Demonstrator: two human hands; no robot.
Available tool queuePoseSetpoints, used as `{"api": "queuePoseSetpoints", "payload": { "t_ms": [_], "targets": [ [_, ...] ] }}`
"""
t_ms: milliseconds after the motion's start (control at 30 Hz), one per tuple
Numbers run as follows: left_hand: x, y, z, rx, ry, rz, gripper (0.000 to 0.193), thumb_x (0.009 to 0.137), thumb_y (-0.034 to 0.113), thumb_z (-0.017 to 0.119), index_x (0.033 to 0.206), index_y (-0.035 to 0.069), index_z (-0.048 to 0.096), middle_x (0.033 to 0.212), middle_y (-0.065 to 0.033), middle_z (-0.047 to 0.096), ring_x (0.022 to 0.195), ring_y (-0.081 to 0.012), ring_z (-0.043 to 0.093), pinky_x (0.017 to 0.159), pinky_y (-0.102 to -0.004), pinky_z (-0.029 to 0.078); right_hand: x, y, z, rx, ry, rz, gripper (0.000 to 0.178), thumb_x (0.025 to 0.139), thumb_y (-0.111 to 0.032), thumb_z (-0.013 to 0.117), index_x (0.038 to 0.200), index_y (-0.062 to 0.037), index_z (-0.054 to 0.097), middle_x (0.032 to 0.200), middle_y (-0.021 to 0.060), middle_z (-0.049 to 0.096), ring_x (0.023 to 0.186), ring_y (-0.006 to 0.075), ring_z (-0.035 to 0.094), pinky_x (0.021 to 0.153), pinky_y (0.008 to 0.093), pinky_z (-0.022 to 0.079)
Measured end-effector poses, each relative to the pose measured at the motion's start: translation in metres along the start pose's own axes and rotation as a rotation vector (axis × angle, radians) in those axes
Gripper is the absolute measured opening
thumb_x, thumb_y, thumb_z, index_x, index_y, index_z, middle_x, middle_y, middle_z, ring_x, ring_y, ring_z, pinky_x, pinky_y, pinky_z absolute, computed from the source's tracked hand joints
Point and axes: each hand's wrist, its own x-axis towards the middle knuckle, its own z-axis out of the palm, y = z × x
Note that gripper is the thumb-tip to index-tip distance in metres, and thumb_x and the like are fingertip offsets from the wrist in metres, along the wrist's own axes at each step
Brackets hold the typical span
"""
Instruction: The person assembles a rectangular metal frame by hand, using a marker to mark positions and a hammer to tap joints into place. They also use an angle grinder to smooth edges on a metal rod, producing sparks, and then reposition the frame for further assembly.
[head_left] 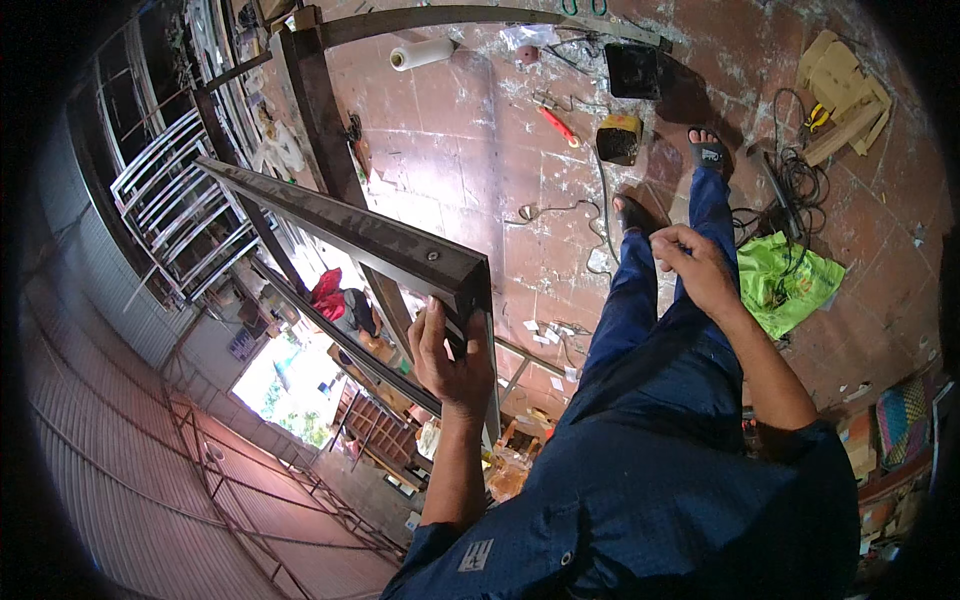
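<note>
A dark metal frame stands at my left, its long top bar running away toward the far left. My left hand is wrapped round its near corner, fingers closed on the side face below a small round screw head. In front of my right thigh hangs my right hand, away from the frame. Its fingers are curled together; whatever they hold, if anything, is too small to make out.
On the tiled floor lie a red-handled tool, a black bin, a yellowish container, a white roll, a green bag, cardboard and loose cables. Metal grilles lean at the far left.
</note>
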Motion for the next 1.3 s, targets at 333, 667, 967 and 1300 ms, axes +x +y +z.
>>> {"api": "queuePoseSetpoints", "payload": {
  "t_ms": [333,667,967,1300],
  "targets": [
    [-0.013,-0.007,-0.006,-0.345,-0.056,-0.367,0.051,0.104,0.038,0.062,0.138,0.0,0.06,0.125,-0.0197,0.067,0.113,-0.0292,0.065,0.102,-0.0406,0.048,-0.014,-0.108,0.117,0.152,-0.304,-0.298,0.065,0.097,-0.055,0.07,0.123,0.0042,0.07,0.119,0.0211,0.072,0.112,0.0288,0.069,0.1,0.038,0.051],
    [0.014,-0.046,-0.015,-0.968,-0.3,-0.787,0.036,0.104,0.026,0.063,0.123,-0.003,0.073,0.109,-0.0084,0.075,0.098,-0.0137,0.066,0.088,-0.0279,0.05,-0.032,-0.16,0.184,0.16,-0.128,-0.188,0.046,0.093,-0.043,0.075,0.11,-0.0014,0.069,0.094,0.001,0.069,0.086,0.0081,0.062,0.078,0.026,0.05],
    [0.025,-0.075,0.035,-1.337,-0.43,-0.759,0.025,0.099,0.022,0.069,0.093,-0.002,0.074,0.081,-0.0042,0.072,0.07,-0.0118,0.063,0.064,-0.0305,0.049,-0.037,-0.164,0.218,0.394,0.008,-0.031,0.051,0.099,-0.046,0.069,0.13,-0.0053,0.065,0.117,0.0066,0.073,0.103,0.0178,0.071,0.089,0.0333,0.059],
    [0.027,-0.071,0.051,-1.151,-0.257,-0.687,0.032,0.086,0.028,0.075,0.088,-0.004,0.076,0.076,-0.0215,0.072,0.07,-0.0293,0.071,0.069,-0.0431,0.053,-0.033,-0.165,0.241,0.392,0.152,-0.103,0.056,0.097,-0.048,0.073,0.13,-0.0038,0.065,0.121,0.0105,0.072,0.107,0.0238,0.069,0.097,0.0401,0.056]
  ]
}}
